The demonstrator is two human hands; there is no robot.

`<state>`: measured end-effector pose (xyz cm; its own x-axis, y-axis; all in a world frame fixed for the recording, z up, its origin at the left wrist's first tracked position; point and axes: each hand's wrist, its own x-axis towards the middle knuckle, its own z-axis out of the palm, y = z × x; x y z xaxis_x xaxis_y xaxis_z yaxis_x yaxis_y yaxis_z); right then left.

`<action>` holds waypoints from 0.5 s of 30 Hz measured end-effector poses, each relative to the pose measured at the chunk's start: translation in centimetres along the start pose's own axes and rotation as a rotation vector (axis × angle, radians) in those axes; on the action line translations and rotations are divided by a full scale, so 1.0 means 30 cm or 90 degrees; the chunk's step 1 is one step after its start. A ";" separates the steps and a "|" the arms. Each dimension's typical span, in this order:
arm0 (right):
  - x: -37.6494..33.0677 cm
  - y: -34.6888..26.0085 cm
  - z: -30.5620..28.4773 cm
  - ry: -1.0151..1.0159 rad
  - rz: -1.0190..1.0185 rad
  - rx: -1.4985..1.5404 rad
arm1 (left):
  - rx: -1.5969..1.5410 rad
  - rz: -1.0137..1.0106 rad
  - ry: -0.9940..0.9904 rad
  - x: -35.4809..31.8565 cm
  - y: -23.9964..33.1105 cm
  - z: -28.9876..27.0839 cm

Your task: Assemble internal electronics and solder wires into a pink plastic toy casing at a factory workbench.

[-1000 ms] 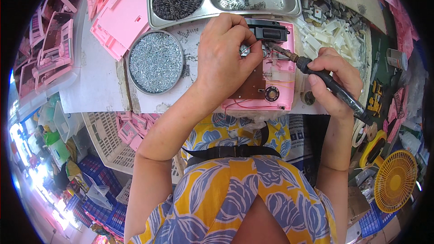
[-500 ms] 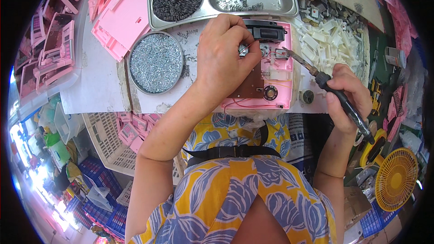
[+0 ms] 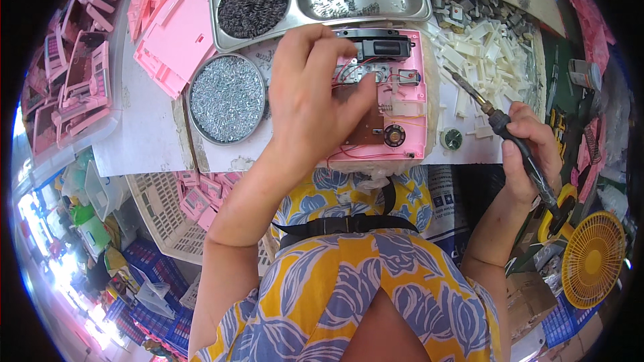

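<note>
My right hand (image 3: 537, 151) grips a soldering iron (image 3: 500, 123) by its dark handle, its metal tip pointing up and left, clear of the work. My left hand (image 3: 312, 87) hovers over the left part of an open pink plastic case (image 3: 417, 110), thumb and fingers apart with nothing visible between them. Inside the case lie a brown circuit board (image 3: 367, 129), a small round speaker (image 3: 394, 135), a black block-shaped part (image 3: 388, 49), and thin red wires (image 3: 345, 154). The hand hides the case's left side and part of the board.
A metal tray (image 3: 397, 15) of springs stands behind the case. Left of my hand is a round dish of small silver pins or screws (image 3: 227, 97), near pink panels (image 3: 178, 43). White plastic parts (image 3: 486, 60) and a small spool (image 3: 451, 138) lie to the right.
My left hand has opened from a pinch over the case and shifted slightly left and down. My right hand has drawn the soldering iron right, away from the case. The head view has shifted a little.
</note>
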<state>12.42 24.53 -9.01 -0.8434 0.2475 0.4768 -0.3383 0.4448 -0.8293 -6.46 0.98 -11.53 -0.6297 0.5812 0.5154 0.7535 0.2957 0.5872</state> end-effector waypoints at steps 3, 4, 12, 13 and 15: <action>-0.020 0.006 -0.029 0.012 0.010 0.002 | -0.079 -0.028 -0.135 -0.044 0.081 -0.042; -0.020 0.004 -0.030 0.022 0.014 0.003 | -0.101 -0.029 -0.209 -0.051 0.100 -0.036; -0.051 -0.019 -0.055 0.048 0.014 -0.017 | -0.014 0.073 -0.334 -0.032 0.100 0.057; -0.063 -0.025 -0.062 0.063 0.021 -0.017 | -0.090 0.021 -0.332 -0.027 0.095 0.049; -0.085 -0.027 -0.063 0.091 0.036 -0.010 | -0.235 -0.088 -0.326 -0.030 0.090 0.026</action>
<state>15.64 25.15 -9.00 -0.7925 0.3926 0.4667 -0.2841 0.4396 -0.8521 -3.71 1.85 -10.88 -0.4777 0.8716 0.1098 0.4996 0.1668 0.8501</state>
